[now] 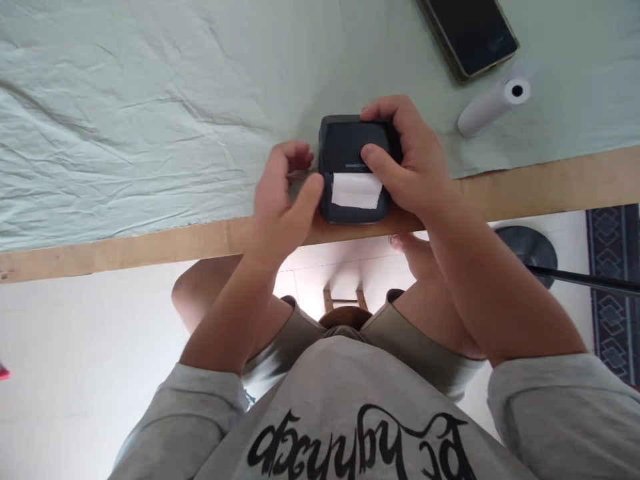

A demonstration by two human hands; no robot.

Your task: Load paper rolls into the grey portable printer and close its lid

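A small black receipt printer [345, 143] lies near the front edge of the table, with a short strip of white paper [356, 191] sticking out of its slot. My right hand [413, 157] grips the printer's right side, its thumb on the lid and its fingers at the far edge. On the left, my left hand [287, 200] is half curled with thumb and fingers apart. Its thumb tip is at the printer's left side; whether it touches I cannot tell.
A white paper roll [485, 110] lies on the pale green cloth [150, 120] to the right. Beyond it is a dark phone [473, 33] in a case. Bare wood [560, 180] runs along the table's front edge. A round black base with a pole [527, 250] stands on the floor.
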